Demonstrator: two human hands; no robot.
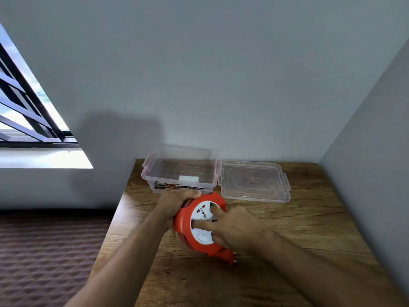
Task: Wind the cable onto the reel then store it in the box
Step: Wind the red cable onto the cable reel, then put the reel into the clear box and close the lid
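Observation:
A round red cable reel [183, 229] with a white socket face is held tilted above the wooden table [287, 240]. My left hand [177, 201] grips its far left rim. My right hand [234, 227] rests on the white face, with fingers pressed into the recesses of the centre disc. The red plug [228, 256] sticks out at the reel's lower right edge, and red cable shows wound between the reel's flanges. Just behind the reel stands the clear plastic box [152, 173], open at the top.
The box's clear lid [254, 181] lies flat on the table to the right of the box. Walls close in behind and on the right. The table's left edge drops to a patterned brown floor [44, 251]. A barred window [26, 111] is at far left.

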